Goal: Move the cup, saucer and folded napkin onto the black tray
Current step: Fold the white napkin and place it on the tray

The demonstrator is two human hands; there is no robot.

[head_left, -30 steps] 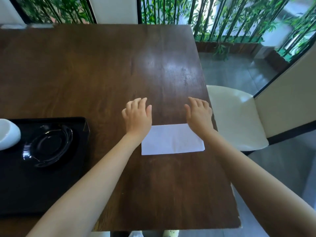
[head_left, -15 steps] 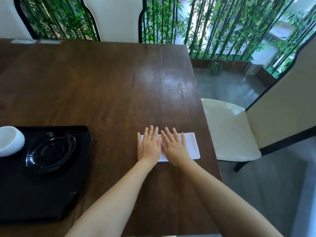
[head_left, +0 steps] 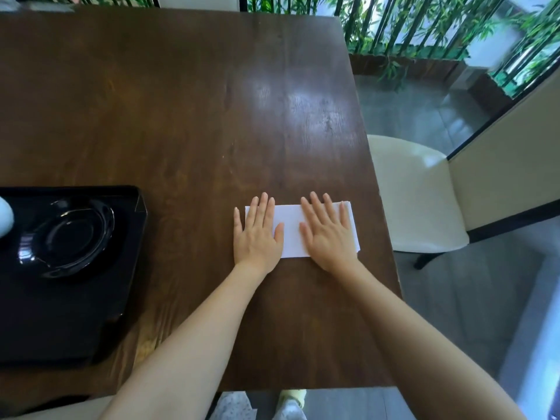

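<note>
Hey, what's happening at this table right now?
A person has both hands pressed flat on a folded white paper napkin lying on the dark wooden table, left hand on its left end, right hand on its right. The glossy black saucer sits on the black rectangular tray, with the white cup at the picture's left edge.

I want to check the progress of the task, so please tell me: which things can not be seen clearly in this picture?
- Cup, head view: cut off by the left edge; only a blurred white part shows.
- Napkin: both ends lie under the left hand and right hand; its number of folds is unclear.
- Tray: left part out of frame.
- Saucer: black on black, outline hard to tell.
</note>
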